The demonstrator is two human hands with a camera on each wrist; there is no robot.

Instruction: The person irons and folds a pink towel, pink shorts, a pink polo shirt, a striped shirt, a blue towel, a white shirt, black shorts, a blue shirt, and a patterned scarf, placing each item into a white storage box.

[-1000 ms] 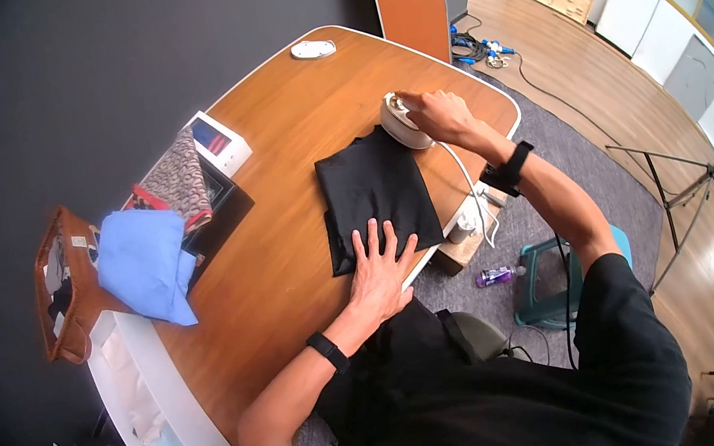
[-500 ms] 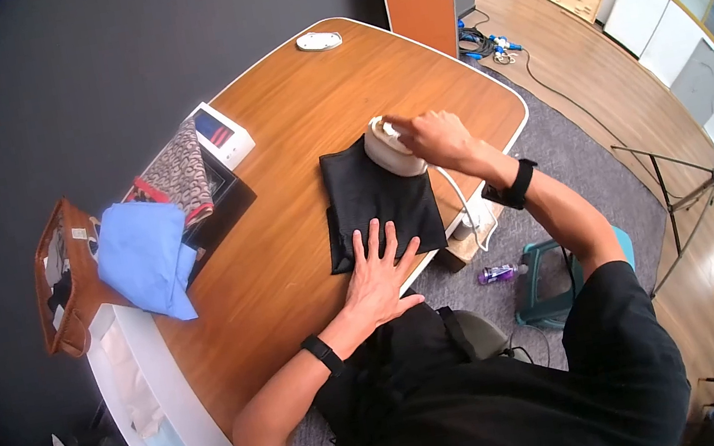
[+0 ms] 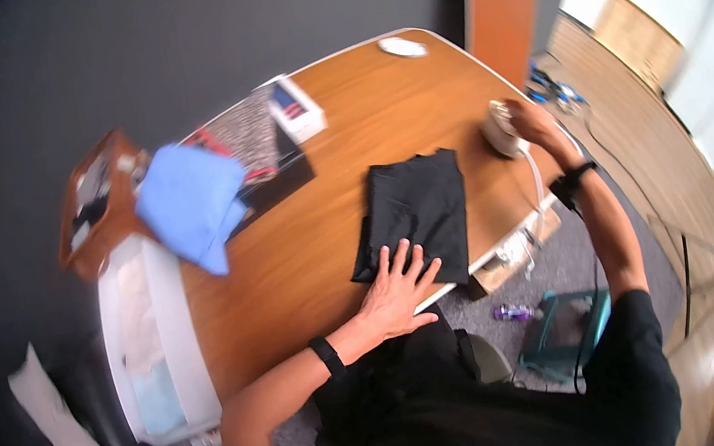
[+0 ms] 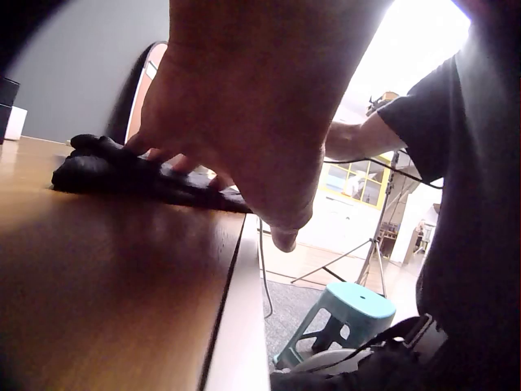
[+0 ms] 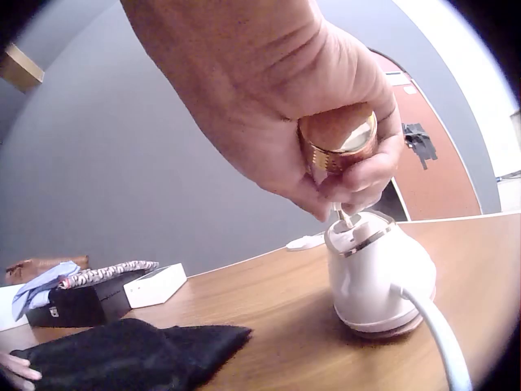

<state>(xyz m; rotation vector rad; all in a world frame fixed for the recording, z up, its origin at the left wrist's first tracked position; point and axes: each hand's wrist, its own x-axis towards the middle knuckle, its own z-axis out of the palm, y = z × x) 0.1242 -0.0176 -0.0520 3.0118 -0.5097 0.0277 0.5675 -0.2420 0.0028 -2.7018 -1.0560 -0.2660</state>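
Note:
The folded black cloth [image 3: 418,209] lies near the table's front edge. My left hand [image 3: 396,303] rests on its near end with fingers spread, and the left wrist view shows that hand [image 4: 236,114] over the dark fabric [image 4: 98,169]. To the right of the cloth, apart from it, a small white iron-like device [image 3: 500,135] is at the table surface, its white cord trailing toward me. My right hand [image 3: 538,127] grips its top; in the right wrist view the fingers curl round a gold-rimmed knob [image 5: 340,140] above the white body [image 5: 370,285].
At the left are a blue cloth [image 3: 190,203], a patterned cloth [image 3: 245,138], a white box [image 3: 298,113], a brown bag [image 3: 128,201] and a long white bin [image 3: 180,344]. A white flat object [image 3: 402,48] lies at the far edge. A teal stool [image 3: 562,335] stands below.
The white device, gripped by my right hand, moved left onto the cloth, then right and off it. My left hand has stayed on the cloth. The head view has shifted.

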